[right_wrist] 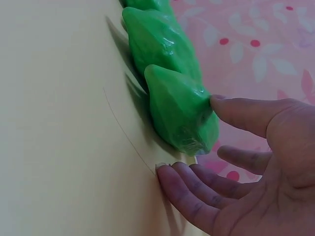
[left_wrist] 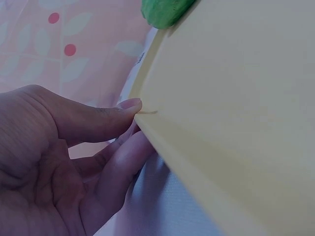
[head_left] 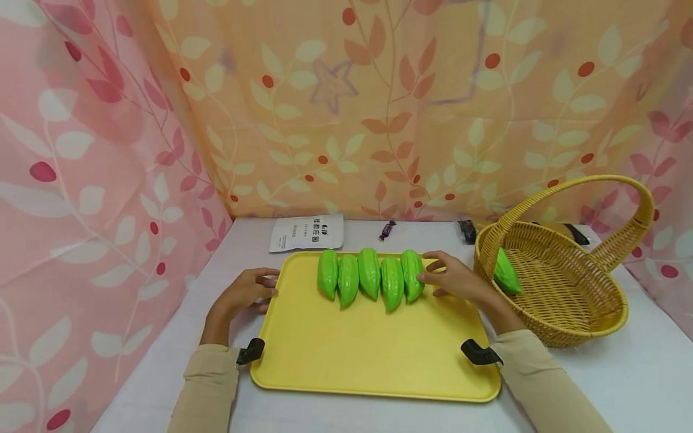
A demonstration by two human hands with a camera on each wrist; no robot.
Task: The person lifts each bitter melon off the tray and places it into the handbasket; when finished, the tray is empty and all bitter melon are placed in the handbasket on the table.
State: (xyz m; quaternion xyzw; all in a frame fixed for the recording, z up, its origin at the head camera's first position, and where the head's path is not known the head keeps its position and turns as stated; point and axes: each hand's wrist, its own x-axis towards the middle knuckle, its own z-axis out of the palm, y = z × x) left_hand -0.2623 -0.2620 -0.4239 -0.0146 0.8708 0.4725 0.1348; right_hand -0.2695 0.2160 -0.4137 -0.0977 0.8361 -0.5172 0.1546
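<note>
A row of several glossy, ridged green bitter melons (head_left: pixel 369 274) lies side by side along the far edge of a yellow tray (head_left: pixel 368 355). At the tray's left rim, my left hand (head_left: pixel 246 291) pinches the edge, thumb above and fingers beneath, as the left wrist view shows. Beside the rightmost bitter melon (right_wrist: pixel 179 110) is my right hand (head_left: pixel 452 278). Its thumb touches that melon's end, while the other fingers spread loosely below, over the tray. Another green bitter melon (head_left: pixel 506 272) sits inside a wicker basket (head_left: pixel 563 288) to the right.
Behind the tray lie a white printed pouch (head_left: pixel 307 233) and a small purple-wrapped candy (head_left: pixel 387 230). A dark packet (head_left: pixel 467 231) is beside the basket, whose tall handle (head_left: pixel 574 180) arches up. Patterned curtains (head_left: pixel 346 120) enclose the white table (head_left: pixel 206 288) at back and sides.
</note>
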